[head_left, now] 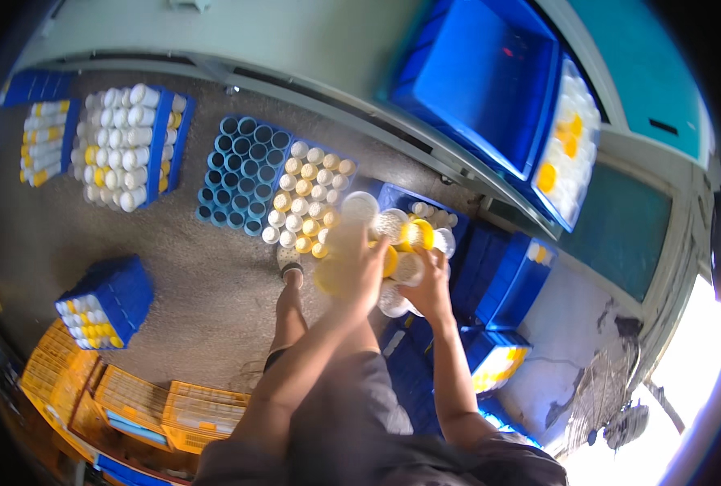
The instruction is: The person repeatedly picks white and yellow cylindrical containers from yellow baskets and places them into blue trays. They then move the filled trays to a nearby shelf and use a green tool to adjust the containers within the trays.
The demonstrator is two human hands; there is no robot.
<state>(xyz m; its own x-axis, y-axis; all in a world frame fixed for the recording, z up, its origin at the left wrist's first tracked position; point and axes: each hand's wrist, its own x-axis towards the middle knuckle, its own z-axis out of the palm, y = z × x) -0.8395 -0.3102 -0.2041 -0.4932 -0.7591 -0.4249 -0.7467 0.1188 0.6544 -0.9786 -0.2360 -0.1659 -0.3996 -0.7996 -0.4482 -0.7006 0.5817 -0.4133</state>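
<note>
In front of my legs, my left hand [368, 271] and my right hand [431, 285] grip a cluster of round white and yellow containers [407, 268] from opposite sides. Several have pale, bumpy-looking ends; their exact kind does not show. Motion smears the left side of the cluster and my left hand. Behind the held containers is a blue crate [391, 194] with more white pieces in it, partly hidden. To the left, rows of white and yellow containers [304, 194] stand upright beside a block of open blue-grey tubes [245, 172].
A tilted blue bin [478, 81] stands on the bench at upper right, by a tray of white and yellow pieces [569, 138]. Blue crates [502, 279] are stacked at right. Filled blue crates [121, 287] sit on the left floor; yellow crates [202, 413] line the lower left.
</note>
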